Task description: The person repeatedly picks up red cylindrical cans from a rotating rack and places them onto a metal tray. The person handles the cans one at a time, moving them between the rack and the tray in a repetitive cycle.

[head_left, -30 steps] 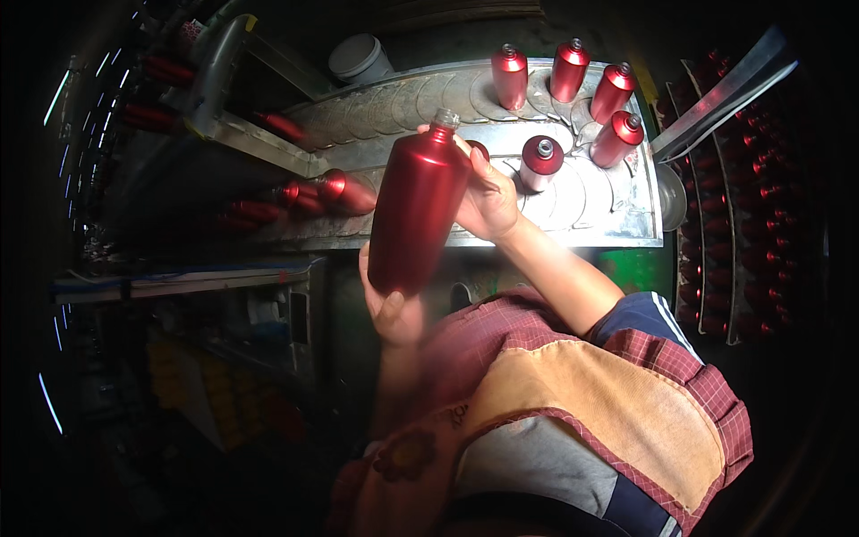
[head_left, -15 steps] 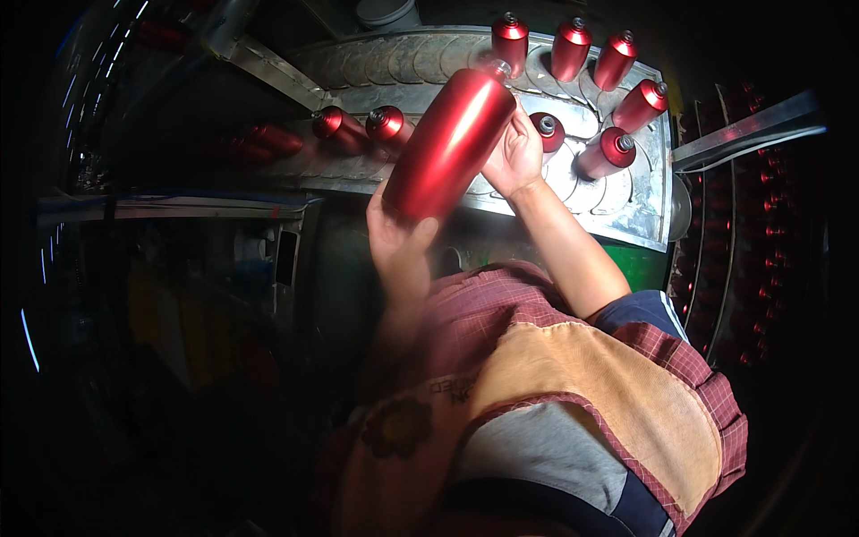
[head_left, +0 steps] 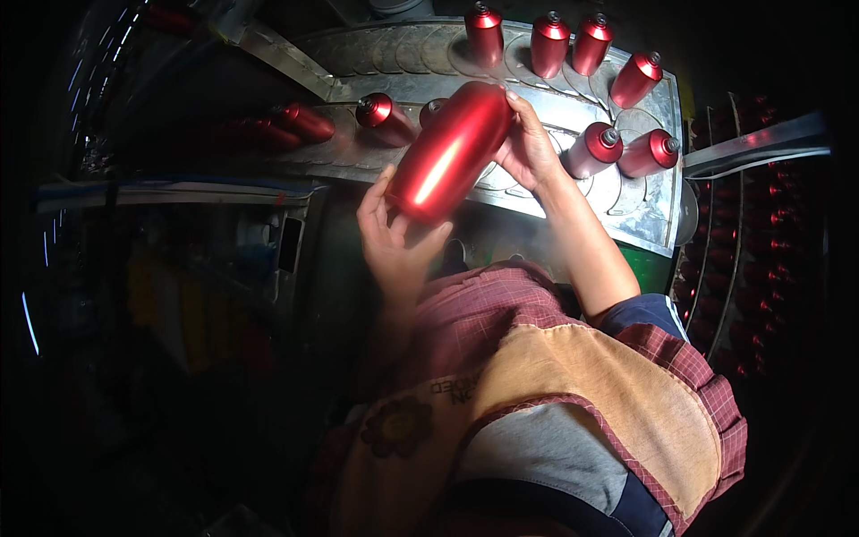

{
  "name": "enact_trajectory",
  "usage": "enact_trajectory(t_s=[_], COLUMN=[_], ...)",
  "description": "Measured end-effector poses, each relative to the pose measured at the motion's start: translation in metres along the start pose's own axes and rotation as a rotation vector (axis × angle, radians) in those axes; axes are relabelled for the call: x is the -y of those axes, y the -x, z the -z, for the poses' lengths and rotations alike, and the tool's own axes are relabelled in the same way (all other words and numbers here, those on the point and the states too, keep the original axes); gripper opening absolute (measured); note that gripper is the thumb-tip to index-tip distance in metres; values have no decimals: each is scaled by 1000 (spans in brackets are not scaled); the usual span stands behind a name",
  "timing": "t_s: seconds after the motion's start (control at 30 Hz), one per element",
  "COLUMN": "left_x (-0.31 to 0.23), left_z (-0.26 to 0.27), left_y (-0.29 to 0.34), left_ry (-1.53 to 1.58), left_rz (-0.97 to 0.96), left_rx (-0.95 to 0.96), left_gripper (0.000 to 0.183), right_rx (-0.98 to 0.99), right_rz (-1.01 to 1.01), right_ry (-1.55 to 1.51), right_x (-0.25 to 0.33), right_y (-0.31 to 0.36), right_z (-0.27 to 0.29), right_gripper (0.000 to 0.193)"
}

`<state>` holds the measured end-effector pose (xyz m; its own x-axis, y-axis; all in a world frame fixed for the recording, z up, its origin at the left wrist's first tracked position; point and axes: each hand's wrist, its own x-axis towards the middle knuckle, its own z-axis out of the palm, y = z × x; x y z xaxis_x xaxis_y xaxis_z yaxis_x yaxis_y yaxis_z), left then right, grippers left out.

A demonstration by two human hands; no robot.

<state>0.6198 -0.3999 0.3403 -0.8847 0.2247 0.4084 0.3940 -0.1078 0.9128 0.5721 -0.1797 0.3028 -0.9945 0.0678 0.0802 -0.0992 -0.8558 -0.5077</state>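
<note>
Dark room, lit conveyor (head_left: 394, 54); red bottles (head_left: 548, 46) stand spaced at far right, likely following its bend. Held bottle (head_left: 452, 152) tilts over near edge: left hand (head_left: 395, 255) cups base, right hand (head_left: 530, 148) grips far end, probably leaving its side exposed.

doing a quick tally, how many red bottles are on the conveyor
9 at least: three bottles far side, three right end, one partly behind the held bottle, one left of that, one dim farther left. More may be hidden or too dark to count.

Mostly dark; rack (head_left: 740, 224) along the right
</note>
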Motion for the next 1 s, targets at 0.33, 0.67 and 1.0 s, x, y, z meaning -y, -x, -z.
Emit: enact_trajectory(t_s=[0.33,0.67,1.0], left_x=[-3,-16,-32], left_z=[16,138,446], left_y=[21,-19,5], left_ry=[-128,101,-80], left_rz=[-143,659,722], left_rx=[62,410,-125], left_gripper=[91,104,86], right_rx=[5,241,475], right_rz=[-49,-94,-323], right_ry=[-154,453,855], right_x=[-22,-86,-277], right_y=[7,13,-88], right_z=[-5,-98,-227], right_gripper=[52,72,52])
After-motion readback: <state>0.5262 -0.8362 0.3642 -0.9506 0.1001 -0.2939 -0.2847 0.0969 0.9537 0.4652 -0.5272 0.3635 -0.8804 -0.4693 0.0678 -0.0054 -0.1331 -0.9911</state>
